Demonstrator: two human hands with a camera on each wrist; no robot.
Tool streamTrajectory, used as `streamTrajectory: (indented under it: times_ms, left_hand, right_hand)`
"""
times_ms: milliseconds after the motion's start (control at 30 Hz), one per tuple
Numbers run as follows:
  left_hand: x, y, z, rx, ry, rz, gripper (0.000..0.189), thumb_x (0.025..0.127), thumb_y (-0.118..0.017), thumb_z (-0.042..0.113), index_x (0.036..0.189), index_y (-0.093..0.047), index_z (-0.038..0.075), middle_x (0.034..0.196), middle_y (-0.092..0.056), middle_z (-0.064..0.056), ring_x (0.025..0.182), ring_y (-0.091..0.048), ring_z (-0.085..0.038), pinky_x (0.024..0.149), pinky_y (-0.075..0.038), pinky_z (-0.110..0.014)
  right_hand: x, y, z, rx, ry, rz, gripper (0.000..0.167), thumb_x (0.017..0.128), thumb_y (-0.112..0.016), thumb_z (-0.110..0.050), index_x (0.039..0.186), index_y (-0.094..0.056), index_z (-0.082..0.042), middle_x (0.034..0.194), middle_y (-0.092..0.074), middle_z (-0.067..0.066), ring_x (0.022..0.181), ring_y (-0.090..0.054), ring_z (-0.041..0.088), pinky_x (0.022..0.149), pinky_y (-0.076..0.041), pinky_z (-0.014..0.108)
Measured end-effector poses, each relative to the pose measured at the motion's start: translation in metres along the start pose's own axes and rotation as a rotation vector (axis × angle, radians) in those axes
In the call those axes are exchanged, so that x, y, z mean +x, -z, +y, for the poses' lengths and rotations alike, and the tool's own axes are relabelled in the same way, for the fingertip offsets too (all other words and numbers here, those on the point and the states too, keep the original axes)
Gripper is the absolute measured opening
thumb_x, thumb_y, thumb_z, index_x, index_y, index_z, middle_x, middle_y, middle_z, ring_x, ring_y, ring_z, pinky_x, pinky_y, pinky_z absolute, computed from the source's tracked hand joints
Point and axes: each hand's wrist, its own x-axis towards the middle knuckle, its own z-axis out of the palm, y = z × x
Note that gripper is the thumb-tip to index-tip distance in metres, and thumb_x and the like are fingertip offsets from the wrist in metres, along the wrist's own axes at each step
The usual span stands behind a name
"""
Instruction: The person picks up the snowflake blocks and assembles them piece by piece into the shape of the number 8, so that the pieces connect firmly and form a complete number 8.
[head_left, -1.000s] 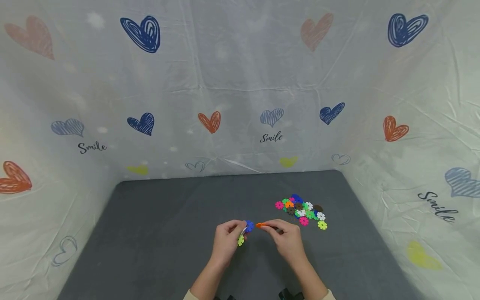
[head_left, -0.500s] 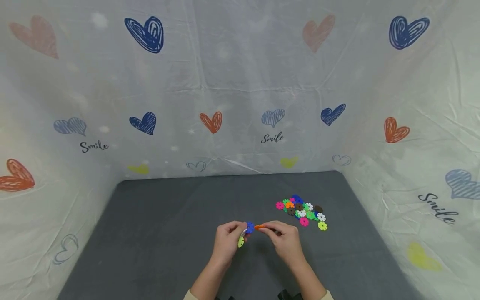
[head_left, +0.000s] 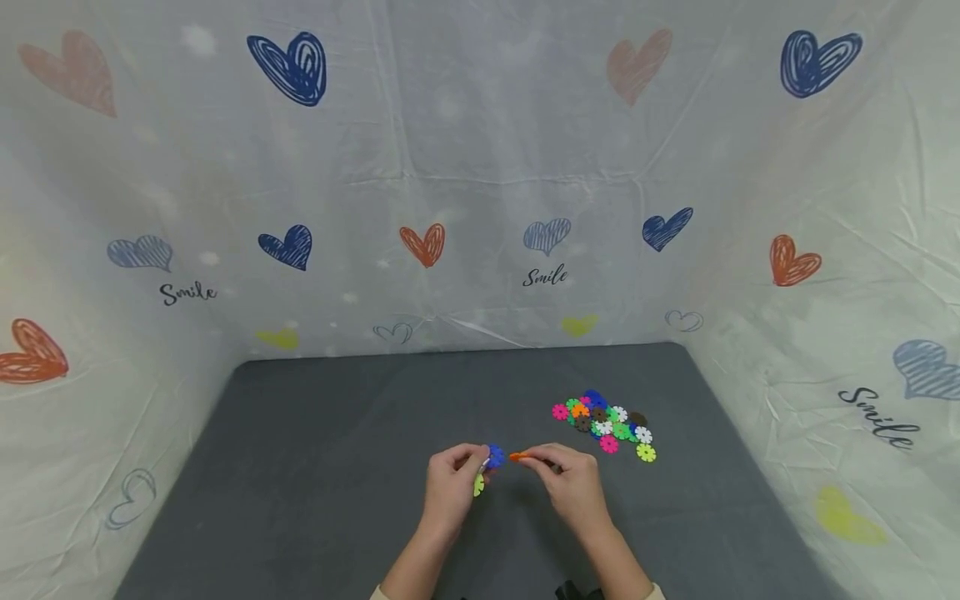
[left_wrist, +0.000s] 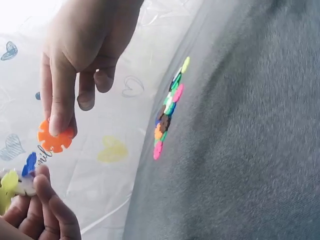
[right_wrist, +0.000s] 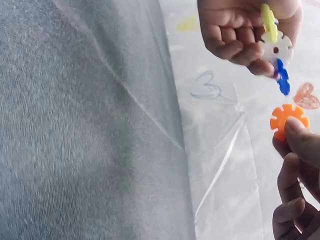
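Observation:
My left hand (head_left: 448,483) grips a small joined chain of notched plastic discs. In the right wrist view the chain shows a yellow disc (right_wrist: 270,22), a white disc (right_wrist: 277,47) in the middle and a blue disc (right_wrist: 283,77) at the free end. Between thumb and forefinger my right hand (head_left: 573,483) pinches an orange disc (right_wrist: 288,120), its notched rim turned toward the blue one. A narrow gap separates orange from blue. Both hands are raised over the front middle of the table.
A loose pile of notched discs (head_left: 609,422) in several colours lies on the dark grey table (head_left: 337,450), to the right and beyond my hands. A pale curtain (head_left: 480,167) printed with hearts encloses the back and sides. A black object (head_left: 573,591) sits at the bottom edge.
Half a second ago the orange disc met the blue disc's edge; now they are slightly apart, the left hand having shifted a little left. Both hands keep their hold.

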Motion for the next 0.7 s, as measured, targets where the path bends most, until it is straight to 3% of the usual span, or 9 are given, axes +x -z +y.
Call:
streamTrajectory:
  times_ms: [167, 367, 533, 700]
  left_hand:
    - [-0.001, 0.001, -0.0001, 0.08, -0.055, -0.019, 0.024, 0.097, -0.07, 0.025, 0.085, -0.075, 0.005, 0.075, -0.072, -0.01, 0.062, -0.062, -0.013, 0.055, -0.049, -0.023]
    - [-0.0022, -0.0024, 0.0003, 0.173, -0.13, 0.009, 0.02, 0.095, -0.072, 0.019, 0.079, -0.076, 0.007, 0.069, -0.07, -0.006, 0.059, -0.064, -0.013, 0.052, -0.048, -0.022]
    - [0.0008, -0.0046, -0.0014, 0.124, -0.075, -0.029, 0.021, 0.095, -0.071, 0.019, 0.081, -0.075, 0.004, 0.07, -0.07, -0.009, 0.06, -0.063, -0.014, 0.053, -0.048, -0.022]
    - [0.0038, -0.003, -0.0026, 0.043, 0.024, -0.151, 0.023, 0.1, -0.064, 0.019, 0.102, -0.071, -0.002, 0.076, -0.072, -0.014, 0.062, -0.064, -0.015, 0.059, -0.054, -0.028]
  right_hand:
    - [-0.0003, -0.0027, 0.001, -0.066, 0.085, -0.012, 0.012, 0.08, -0.083, -0.009, 0.085, -0.08, -0.019, 0.084, -0.075, -0.011, 0.065, -0.064, 0.001, 0.056, -0.049, 0.015]
    - [0.0004, -0.0019, -0.002, -0.253, 0.304, 0.021, 0.015, 0.073, -0.088, -0.011, 0.082, -0.079, -0.019, 0.08, -0.074, -0.011, 0.071, -0.067, 0.002, 0.063, -0.052, 0.015]
    - [0.0045, 0.0008, -0.0044, -0.303, 0.411, 0.026, 0.016, 0.07, -0.089, -0.012, 0.081, -0.079, -0.017, 0.076, -0.072, -0.009, 0.068, -0.064, 0.005, 0.061, -0.053, 0.019]
    - [0.005, 0.0023, -0.0008, -0.315, 0.385, -0.012, 0.016, 0.071, -0.089, -0.013, 0.083, -0.08, -0.018, 0.079, -0.074, -0.009, 0.071, -0.066, 0.004, 0.062, -0.053, 0.018]
